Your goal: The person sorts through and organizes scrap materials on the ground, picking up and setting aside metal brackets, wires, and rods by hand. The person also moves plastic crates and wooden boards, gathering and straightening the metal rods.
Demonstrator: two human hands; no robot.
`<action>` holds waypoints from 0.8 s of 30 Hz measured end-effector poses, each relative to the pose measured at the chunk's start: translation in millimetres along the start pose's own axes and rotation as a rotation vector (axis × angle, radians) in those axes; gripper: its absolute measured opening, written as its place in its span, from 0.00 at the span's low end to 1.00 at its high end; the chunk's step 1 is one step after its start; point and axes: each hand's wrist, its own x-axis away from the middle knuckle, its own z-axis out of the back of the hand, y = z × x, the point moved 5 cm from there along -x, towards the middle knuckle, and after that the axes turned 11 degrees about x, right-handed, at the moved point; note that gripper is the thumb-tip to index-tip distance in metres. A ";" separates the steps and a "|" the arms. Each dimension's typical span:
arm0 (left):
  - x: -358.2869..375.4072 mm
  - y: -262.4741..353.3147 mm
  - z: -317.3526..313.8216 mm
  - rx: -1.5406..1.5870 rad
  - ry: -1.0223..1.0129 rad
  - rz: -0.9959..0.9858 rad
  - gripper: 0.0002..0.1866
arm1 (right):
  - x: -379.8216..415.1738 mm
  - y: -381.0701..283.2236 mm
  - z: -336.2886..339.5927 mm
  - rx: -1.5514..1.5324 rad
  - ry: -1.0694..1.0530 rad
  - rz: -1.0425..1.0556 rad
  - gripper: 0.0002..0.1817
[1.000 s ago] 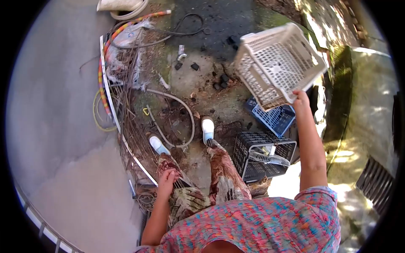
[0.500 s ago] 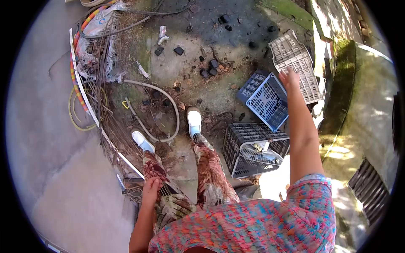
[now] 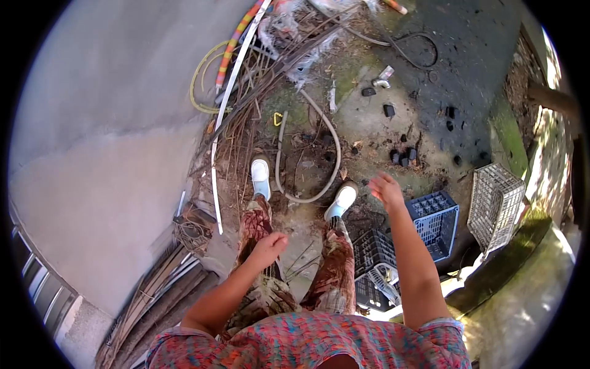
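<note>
My right hand (image 3: 387, 189) is held out over the ground with its fingers stretched, holding nothing. Just to its right, a blue plastic crate (image 3: 437, 224) lies tipped with its opening showing. My left hand (image 3: 269, 249) hovers above my left thigh, fingers curled in, with nothing visible in it. Further right stands a whitish plastic crate (image 3: 495, 206), apart from both hands. Below the blue crate, partly hidden by my right forearm, are a dark grey crate (image 3: 373, 249) and a fan's wire guard (image 3: 386, 277).
A grey hose (image 3: 337, 144) loops on the ground ahead of my feet. Dark blocks (image 3: 405, 157) lie scattered beyond. A long white strip (image 3: 215, 178) and thin sticks (image 3: 258, 92) run along the left. Planks (image 3: 153, 301) are stacked at lower left beside a wall.
My right hand has come off the whitish crate and moved left. That crate now sits at a different angle. My view has turned left, and my left hand has risen slightly.
</note>
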 end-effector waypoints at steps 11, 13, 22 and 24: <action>-27.2 25.7 121.8 0.320 0.213 -0.178 0.13 | -76.4 -159.1 -260.2 0.040 -0.255 0.239 0.23; -37.4 39.3 138.4 0.437 0.236 -0.177 0.13 | -95.1 -167.0 -296.5 0.059 -0.255 0.232 0.23; -47.6 21.7 153.5 0.728 0.206 -0.102 0.14 | -150.3 -185.4 -379.2 -0.009 0.005 0.210 0.18; -46.1 17.0 161.3 0.727 0.214 -0.080 0.14 | -156.2 -188.9 -374.6 0.089 0.059 0.271 0.16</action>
